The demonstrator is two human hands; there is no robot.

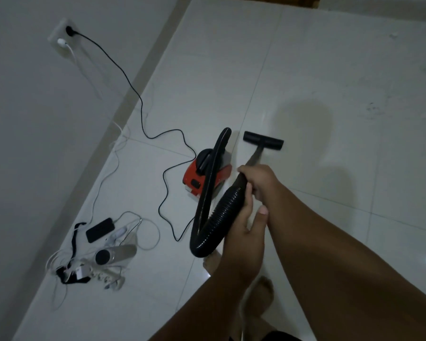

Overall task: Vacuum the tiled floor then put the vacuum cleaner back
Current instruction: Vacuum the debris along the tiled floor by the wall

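Note:
A small red and black vacuum cleaner (205,177) stands on the white tiled floor (330,70). Its black ribbed hose (228,205) loops up from the body and down to my hands. My right hand (258,180) grips the wand where the hose joins it. My left hand (244,232) holds the ribbed hose just below, thumb raised. The grey wand (256,156) runs down to the black floor nozzle (263,140), which rests on the tiles ahead of the vacuum.
The vacuum's black power cord (143,112) snakes across the floor to a wall socket (68,30) at upper left. A phone (100,230), power strip (103,276), white cables and a speaker lie by the wall, lower left. My bare feet (261,299) stand below my arms.

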